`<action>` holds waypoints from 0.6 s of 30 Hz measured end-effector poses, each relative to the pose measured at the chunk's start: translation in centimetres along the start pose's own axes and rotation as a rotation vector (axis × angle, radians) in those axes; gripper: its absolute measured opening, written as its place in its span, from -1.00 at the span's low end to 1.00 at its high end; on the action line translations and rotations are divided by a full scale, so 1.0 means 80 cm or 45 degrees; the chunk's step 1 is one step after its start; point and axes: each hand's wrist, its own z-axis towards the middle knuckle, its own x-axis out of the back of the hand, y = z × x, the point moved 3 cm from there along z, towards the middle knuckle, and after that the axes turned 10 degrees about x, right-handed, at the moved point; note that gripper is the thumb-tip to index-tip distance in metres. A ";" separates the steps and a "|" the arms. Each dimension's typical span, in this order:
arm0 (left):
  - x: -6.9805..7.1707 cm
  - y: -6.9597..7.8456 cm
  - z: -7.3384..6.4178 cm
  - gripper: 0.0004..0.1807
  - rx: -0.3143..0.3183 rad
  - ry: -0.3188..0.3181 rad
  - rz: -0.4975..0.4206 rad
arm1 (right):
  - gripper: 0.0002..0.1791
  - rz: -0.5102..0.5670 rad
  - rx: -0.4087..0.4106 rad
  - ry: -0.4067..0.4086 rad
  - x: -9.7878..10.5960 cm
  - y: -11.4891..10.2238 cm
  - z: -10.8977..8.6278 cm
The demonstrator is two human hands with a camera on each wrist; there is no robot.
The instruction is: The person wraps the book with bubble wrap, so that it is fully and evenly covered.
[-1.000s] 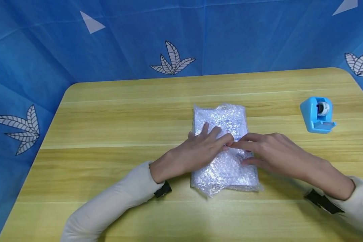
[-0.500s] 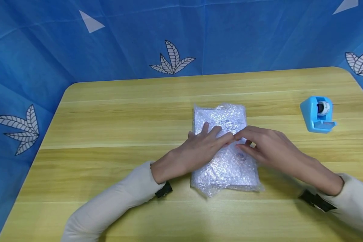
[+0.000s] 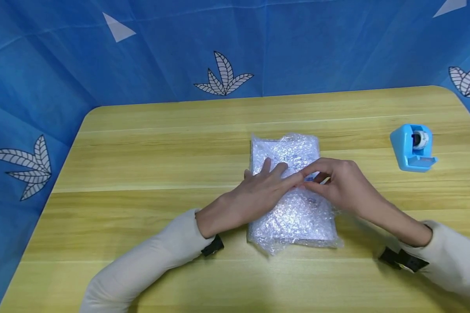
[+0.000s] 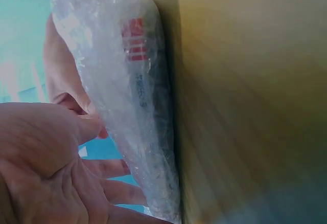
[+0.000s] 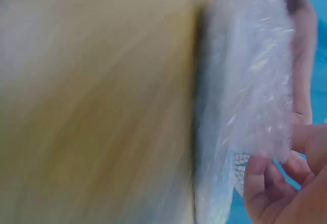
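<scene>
A flat rectangular package in clear bubble wrap (image 3: 293, 217) lies on the table, taller than wide in the head view. Through the wrap in the left wrist view, a red-and-white printed mark (image 4: 135, 40) shows on its side. My left hand (image 3: 254, 191) rests on top of the package, fingers spread and fairly straight. Close to the left thumb, my right hand (image 3: 337, 180) pinches at the bubble wrap between bent fingers and thumb. The fingertips of both hands nearly meet over the middle of the package, and what lies exactly between them is partly hidden.
A light-blue tape dispenser (image 3: 413, 148) with a small roll stands at the right of the wooden table (image 3: 156, 148). Behind the table's far edge hangs a blue cloth (image 3: 309, 48) with leaf prints. Each sleeve cuff carries a black strap.
The right hand has shifted slightly up and left, and its fingers have bent from stretched out to pinching beside the left thumb. Left hand and package stay in place.
</scene>
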 end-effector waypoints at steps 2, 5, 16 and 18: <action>0.000 -0.001 0.000 -0.48 0.018 -0.026 -0.006 | -0.76 0.133 -0.148 -0.057 0.001 0.003 0.001; -0.001 -0.001 -0.001 -0.44 0.037 -0.059 -0.021 | -0.76 0.356 -0.320 -0.117 0.000 0.007 0.001; -0.001 0.000 0.000 -0.28 0.035 -0.051 -0.014 | -0.63 0.784 -0.513 -0.131 -0.009 0.017 -0.005; -0.001 0.000 0.000 -0.27 0.039 -0.049 -0.005 | -0.65 0.863 -0.558 -0.136 -0.010 0.019 -0.007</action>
